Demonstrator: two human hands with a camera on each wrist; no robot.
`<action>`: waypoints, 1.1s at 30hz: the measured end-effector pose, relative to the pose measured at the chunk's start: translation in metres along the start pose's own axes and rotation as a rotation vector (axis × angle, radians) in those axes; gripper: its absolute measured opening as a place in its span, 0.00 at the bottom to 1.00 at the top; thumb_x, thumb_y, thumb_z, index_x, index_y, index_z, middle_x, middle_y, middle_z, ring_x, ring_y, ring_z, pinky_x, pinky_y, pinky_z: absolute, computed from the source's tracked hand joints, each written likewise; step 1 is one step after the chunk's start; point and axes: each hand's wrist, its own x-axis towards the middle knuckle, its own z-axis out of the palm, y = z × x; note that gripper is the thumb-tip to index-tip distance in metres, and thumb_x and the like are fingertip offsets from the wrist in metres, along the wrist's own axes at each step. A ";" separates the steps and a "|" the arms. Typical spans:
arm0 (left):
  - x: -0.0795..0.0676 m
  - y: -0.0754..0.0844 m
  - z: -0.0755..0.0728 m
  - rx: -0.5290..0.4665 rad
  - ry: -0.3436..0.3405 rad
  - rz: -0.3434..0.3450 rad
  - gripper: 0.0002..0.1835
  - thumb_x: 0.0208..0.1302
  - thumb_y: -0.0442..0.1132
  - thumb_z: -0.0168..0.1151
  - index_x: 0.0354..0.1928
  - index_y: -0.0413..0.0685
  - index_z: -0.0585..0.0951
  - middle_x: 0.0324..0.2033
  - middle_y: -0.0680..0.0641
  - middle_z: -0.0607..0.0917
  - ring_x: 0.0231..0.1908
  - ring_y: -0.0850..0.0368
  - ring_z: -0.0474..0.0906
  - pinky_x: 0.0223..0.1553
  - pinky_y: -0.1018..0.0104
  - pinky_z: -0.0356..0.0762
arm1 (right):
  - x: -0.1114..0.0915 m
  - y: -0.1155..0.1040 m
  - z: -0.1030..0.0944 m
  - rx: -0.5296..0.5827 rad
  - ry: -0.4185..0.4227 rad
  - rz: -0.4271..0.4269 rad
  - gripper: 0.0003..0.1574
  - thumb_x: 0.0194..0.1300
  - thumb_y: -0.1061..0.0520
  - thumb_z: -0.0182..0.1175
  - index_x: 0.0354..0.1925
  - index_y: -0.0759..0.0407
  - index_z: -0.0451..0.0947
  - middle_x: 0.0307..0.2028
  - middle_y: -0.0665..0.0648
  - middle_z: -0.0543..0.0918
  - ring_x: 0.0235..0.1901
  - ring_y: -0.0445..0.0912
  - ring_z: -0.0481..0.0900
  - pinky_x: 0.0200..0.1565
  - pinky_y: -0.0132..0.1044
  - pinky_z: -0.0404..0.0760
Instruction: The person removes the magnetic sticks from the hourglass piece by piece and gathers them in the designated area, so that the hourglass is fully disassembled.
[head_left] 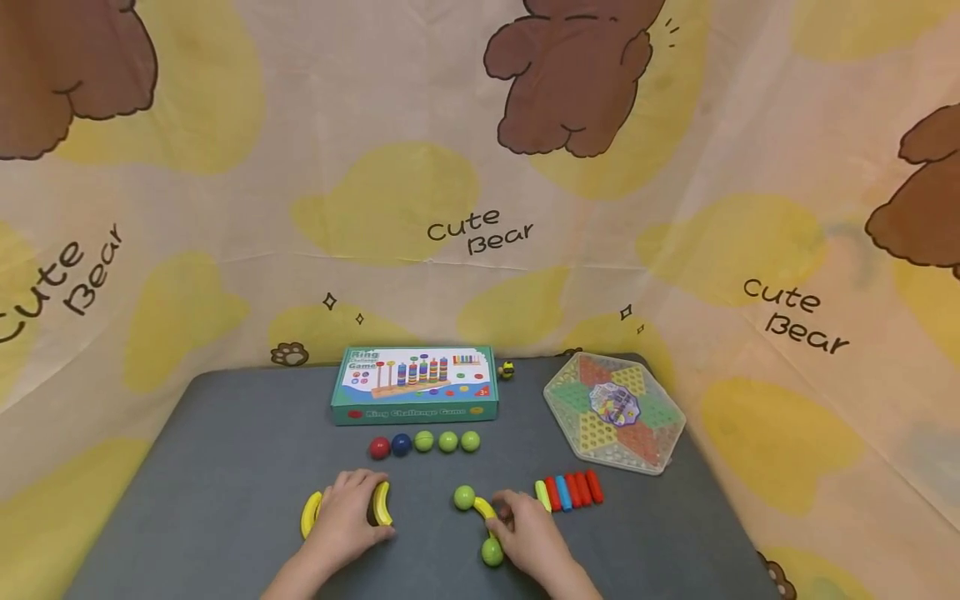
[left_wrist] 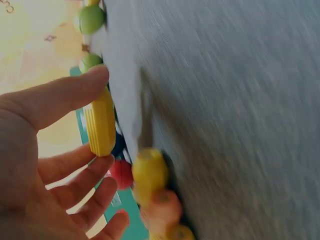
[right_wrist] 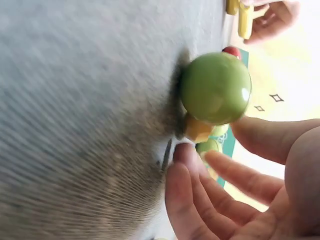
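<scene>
My left hand (head_left: 341, 515) pinches a yellow curved block (head_left: 382, 503) between thumb and fingers, and the left wrist view shows it raised off the table. Another yellow curved block (head_left: 309, 512) lies left of this hand, partly hidden by it. With thumb and fingers, my right hand (head_left: 531, 533) grips a second such block, a yellow arc (head_left: 486, 510) on the table. Green balls sit at both its ends: a far one (head_left: 464, 497) and a near one (head_left: 492, 552). In the right wrist view a green ball (right_wrist: 216, 89) covers part of the arc.
Behind the hands runs a row of balls: red (head_left: 380, 447), blue (head_left: 402, 444) and several green (head_left: 447, 442). Farther back lies a ring game box (head_left: 415, 414). Coloured sticks (head_left: 576, 490) lie right of the right hand, and a hexagonal game board (head_left: 615, 417) beyond them.
</scene>
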 end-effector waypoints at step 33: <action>-0.016 0.030 0.010 -0.147 0.061 0.131 0.21 0.58 0.55 0.74 0.52 0.58 0.85 0.51 0.58 0.80 0.58 0.51 0.69 0.55 0.35 0.61 | 0.037 -0.023 -0.001 -0.198 -0.018 -0.055 0.15 0.60 0.56 0.73 0.46 0.54 0.82 0.35 0.51 0.80 0.35 0.45 0.77 0.37 0.40 0.78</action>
